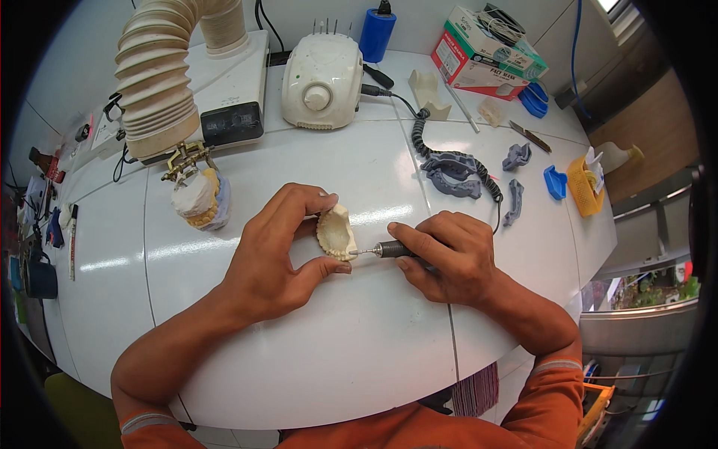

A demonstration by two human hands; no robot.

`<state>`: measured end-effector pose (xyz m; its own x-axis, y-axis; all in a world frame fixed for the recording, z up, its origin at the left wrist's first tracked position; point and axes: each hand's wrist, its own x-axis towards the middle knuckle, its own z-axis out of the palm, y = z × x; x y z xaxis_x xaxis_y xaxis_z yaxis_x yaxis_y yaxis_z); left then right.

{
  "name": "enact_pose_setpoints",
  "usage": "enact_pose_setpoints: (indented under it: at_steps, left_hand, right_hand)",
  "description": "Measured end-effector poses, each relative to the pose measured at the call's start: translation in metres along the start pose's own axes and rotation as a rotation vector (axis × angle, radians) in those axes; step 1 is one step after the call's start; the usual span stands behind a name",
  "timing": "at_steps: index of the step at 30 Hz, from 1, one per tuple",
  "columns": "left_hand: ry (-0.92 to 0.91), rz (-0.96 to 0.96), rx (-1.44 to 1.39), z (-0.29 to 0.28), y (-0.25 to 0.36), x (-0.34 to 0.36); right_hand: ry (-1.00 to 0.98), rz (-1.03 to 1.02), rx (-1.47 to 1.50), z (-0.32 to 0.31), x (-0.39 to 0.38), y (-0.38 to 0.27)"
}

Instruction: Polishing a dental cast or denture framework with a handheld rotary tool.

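A cream-coloured dental cast [336,233] with a curved row of teeth is gripped by my left hand [278,243], thumb at its near end and fingers at its far end. My right hand [450,254] is closed around a dark rotary handpiece [390,249], held nearly level and pointing left. Its thin metal bur meets the cast's right near edge; whether it touches cannot be made out. A coiled black cord [420,138] links the handpiece to a white control unit [321,84] with a round knob.
Behind my left hand, mounted casts in a brass articulator [198,196] stand under a ribbed suction hose [155,75]. Grey impression pieces [453,175], a knife [529,138], a yellow basket [583,188] and a mask box [486,56] lie to the right.
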<state>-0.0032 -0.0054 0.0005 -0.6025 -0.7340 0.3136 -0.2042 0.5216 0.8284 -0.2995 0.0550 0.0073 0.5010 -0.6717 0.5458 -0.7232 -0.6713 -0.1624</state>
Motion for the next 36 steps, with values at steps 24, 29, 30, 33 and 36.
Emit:
enact_pose_setpoints:
  at_steps: [24, 29, 30, 33, 36]
  left_hand:
    - [0.222, -0.041, 0.285, 0.008, -0.001, -0.002]
    - [0.222, -0.063, 0.266, 0.009, -0.001, -0.003]
    - [0.221, -0.065, 0.261, 0.009, -0.001, -0.003]
    - [0.228, -0.049, 0.274, 0.009, -0.002, -0.002]
    - [0.22, -0.067, 0.271, 0.01, 0.0, -0.002]
  right_hand:
    - [0.014, 0.068, -0.084, 0.004, -0.001, -0.005]
    - [0.021, 0.069, -0.093, 0.006, -0.001, -0.005]
    - [0.018, 0.066, -0.087, 0.005, -0.002, -0.004]
    - [0.012, 0.062, -0.083, 0.005, -0.001, -0.005]
    - [0.013, 0.062, -0.083, 0.004, -0.001, -0.005]
